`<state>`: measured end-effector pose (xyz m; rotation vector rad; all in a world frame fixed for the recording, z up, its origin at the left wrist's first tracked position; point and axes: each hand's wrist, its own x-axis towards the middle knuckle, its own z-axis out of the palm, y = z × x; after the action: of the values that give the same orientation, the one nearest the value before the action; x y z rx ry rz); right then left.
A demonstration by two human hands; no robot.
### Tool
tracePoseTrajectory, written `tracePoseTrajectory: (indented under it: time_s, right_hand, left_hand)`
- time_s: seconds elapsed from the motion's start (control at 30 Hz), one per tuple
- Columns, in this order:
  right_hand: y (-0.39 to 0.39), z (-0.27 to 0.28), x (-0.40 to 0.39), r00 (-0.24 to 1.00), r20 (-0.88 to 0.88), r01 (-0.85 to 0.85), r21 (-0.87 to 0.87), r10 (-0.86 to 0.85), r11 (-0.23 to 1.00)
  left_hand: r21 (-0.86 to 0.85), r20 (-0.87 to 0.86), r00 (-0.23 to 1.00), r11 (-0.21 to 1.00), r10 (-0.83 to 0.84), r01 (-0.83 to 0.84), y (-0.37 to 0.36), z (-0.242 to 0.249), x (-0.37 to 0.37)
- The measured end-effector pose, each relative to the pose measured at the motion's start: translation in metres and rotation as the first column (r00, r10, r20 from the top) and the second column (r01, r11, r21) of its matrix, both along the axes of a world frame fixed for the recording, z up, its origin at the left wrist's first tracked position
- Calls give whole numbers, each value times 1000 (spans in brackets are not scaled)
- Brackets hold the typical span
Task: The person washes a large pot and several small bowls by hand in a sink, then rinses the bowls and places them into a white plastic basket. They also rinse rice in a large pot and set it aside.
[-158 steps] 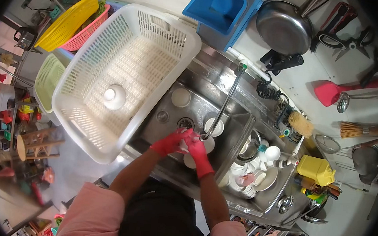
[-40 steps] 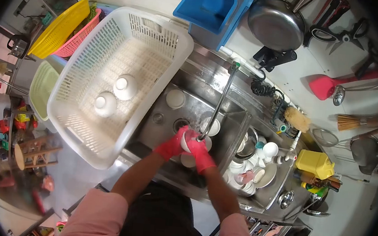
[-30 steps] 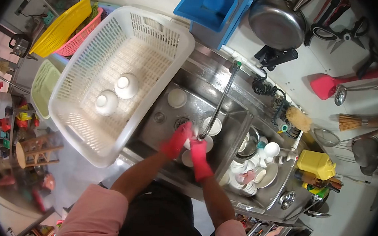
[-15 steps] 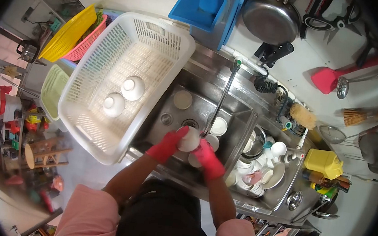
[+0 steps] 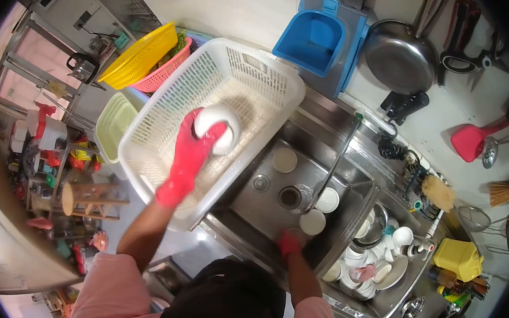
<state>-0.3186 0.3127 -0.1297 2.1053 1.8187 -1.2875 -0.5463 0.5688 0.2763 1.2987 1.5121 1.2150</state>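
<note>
My left hand (image 5: pixel 191 156), in a red rubber glove, is closed on a white bowl (image 5: pixel 217 118) inside the white plastic basket (image 5: pixel 139 131). Another white bowl (image 5: pixel 225 144) shows partly beneath it, mostly covered by my fingers. Down in the steel sink (image 5: pixel 242 200), my right hand (image 5: pixel 288 242), also gloved, is at a pale bowl (image 5: pixel 297 235) near the front edge. Its fingers are too dark and blurred to read. Two more bowls, one white (image 5: pixel 328 200) and one cream (image 5: pixel 312 222), sit by the faucet (image 5: pixel 333 169). A round pale dish (image 5: pixel 284 160) lies toward the sink's back.
The right basin holds stacked white dishes (image 5: pixel 372 272) and a metal pot (image 5: pixel 376 221). A yellow jug (image 5: pixel 457 260) stands at the far right. Behind the sink are a blue bin (image 5: pixel 313 40) and a hanging pan (image 5: pixel 401 57). Yellow (image 5: pixel 136 58) and green baskets (image 5: pixel 112 125) flank the white one.
My left hand has carried a bowl from over the sink leftward into the white basket. My right hand has let go of that bowl and lowered into the sink. The view has shifted.
</note>
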Motion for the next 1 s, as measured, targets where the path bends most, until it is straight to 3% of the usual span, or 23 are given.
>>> tracePoseTrajectory:
  time_s: [0.1, 0.2, 0.4, 0.5, 0.53, 0.57, 0.63, 0.67, 0.7, 0.73, 0.77, 0.83, 0.87, 0.9, 0.93, 0.97, 1.0]
  right_hand:
    - [-19, -65, -3, 999, 20, 28, 121, -31, 992]
    - [-15, -52, -4, 994, 106, 3, 142, -19, 990]
    - [-16, -45, 7, 970, 115, 180, 242, -212, 954]
    - [-11, -27, 20, 889, -232, 435, 161, -395, 886]
    - [-5, -21, 22, 802, -374, 533, 96, -466, 841]
    - [4, -15, 25, 688, -504, 613, 17, -522, 790]
    - [21, 11, 26, 368, -671, 743, -204, -644, 637]
    - [31, 45, 25, 170, -696, 779, -339, -698, 528]
    - [36, 67, 27, -33, -689, 778, -473, -724, 414]
    - [37, 59, 31, 361, -764, 809, -29, -534, 588]
    - [39, 37, 37, 713, -636, 639, 415, -295, 648]
    - [51, 44, 39, 635, -734, 691, 401, -240, 601]
    - [64, 82, 36, 156, -899, 843, -94, -409, 530]
    - [72, 108, 35, -349, -778, 718, -581, -523, 384]
    - [73, 100, 37, -415, -755, 688, -626, -508, 367]
    - [73, 86, 40, -475, -729, 658, -666, -493, 351]
    - [71, 75, 45, -530, -699, 626, -705, -480, 334]
  left_hand:
    - [-145, -3, 992, 981, -130, 128, 62, -26, -26]
    - [-240, -19, 967, 940, -253, 241, 113, -83, -34]
    - [-440, 119, 907, 797, -404, 413, 153, -158, -9]
    - [-447, 210, 902, 784, -377, 431, 142, -153, -3]
    - [-432, 196, 883, 772, -426, 467, 160, -187, -14]
    - [-380, 82, 914, 836, -396, 396, 155, -182, -9]
    - [-241, -141, 946, 937, -292, 253, 130, -147, 0]
    - [-271, -146, 947, 932, -286, 239, 114, -103, 14]
    - [-171, -178, 945, 954, -276, 246, 100, -81, 24]
    - [-67, -210, 942, 965, -261, 253, 86, -64, 30]
    - [39, -241, 940, 965, -242, 259, 69, -46, 38]
    - [176, -148, 956, 944, -255, 279, 9, -1, 64]
    - [214, -170, 941, 922, -292, 324, -20, -2, 68]
    - [248, -191, 925, 896, -328, 369, -50, -6, 71]
    - [229, 204, 918, 928, -342, 295, -81, -39, 83]
    - [179, 571, 767, 956, -293, 232, -107, -90, 95]
    - [120, 352, 876, 944, -331, 308, -130, -131, 99]
